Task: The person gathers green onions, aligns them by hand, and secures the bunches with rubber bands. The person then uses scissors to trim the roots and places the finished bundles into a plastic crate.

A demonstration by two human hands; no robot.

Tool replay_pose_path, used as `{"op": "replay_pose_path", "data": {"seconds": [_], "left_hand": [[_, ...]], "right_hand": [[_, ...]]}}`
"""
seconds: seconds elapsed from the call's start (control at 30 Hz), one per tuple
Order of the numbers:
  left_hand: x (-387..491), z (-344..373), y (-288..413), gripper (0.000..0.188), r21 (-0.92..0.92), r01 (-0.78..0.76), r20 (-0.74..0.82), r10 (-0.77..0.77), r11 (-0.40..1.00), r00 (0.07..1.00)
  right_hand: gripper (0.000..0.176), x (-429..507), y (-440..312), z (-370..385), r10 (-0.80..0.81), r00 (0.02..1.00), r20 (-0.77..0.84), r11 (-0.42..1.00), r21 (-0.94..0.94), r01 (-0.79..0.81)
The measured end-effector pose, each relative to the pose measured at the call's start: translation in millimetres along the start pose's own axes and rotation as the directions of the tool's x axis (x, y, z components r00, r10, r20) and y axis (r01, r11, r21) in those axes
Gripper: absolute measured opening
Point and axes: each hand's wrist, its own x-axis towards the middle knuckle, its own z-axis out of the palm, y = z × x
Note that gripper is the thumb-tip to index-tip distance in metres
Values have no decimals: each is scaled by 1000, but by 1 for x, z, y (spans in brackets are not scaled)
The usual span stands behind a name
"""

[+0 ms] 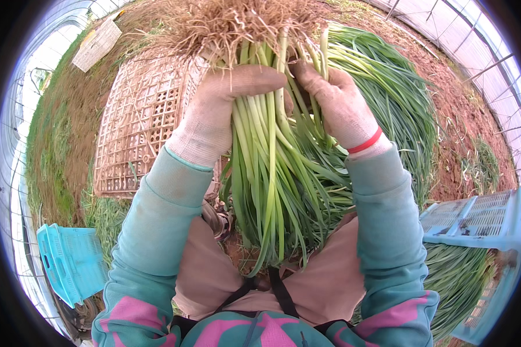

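A thick bunch of Chinese chives (265, 143) hangs from my gloved left hand (239, 93), which is closed around the pale stems just below the roots. The brown fibrous roots (243, 26) point up and away from me, and the green leaves droop towards my lap. My gloved right hand (330, 91), with a red band at the wrist, pinches a few separate stems (324, 47) beside the bunch. Some of its fingers are hidden behind the stems. Beyond it, a large heap of chives (386, 99) lies on the ground.
An upturned pale plastic crate (143, 126) stands to the left. Turquoise crates (71, 260) sit at lower left. On the right, a blue crate (469, 219) stands by more chives (451, 282). Bare soil (456, 143) and a plastic-covered greenhouse wall (464, 39) lie beyond.
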Motion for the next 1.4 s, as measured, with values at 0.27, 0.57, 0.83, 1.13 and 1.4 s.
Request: {"op": "replay_pose_path", "data": {"seconds": [0.27,0.57,0.83,1.13,1.4], "left_hand": [[-2,11,-1,28,17,-3,8,3,1000,1000],[-25,-3,20,66,67,-312,-48,315,948,948],[-44,0,18,55,267,-137,-89,166,954,982],[-48,-16,15,38,285,-93,-109,128,954,986],[-36,-44,2,45,-40,-164,276,169,986,946]], "right_hand": [[40,-11,14,-18,8,996,91,985,-172,8],[26,-21,-68,-53,-408,698,-589,847,-530,47],[42,-10,-9,16,-85,995,58,970,-224,96],[50,-5,-3,22,3,907,422,999,45,-24],[50,3,15,5,33,839,543,997,-73,8]]}}
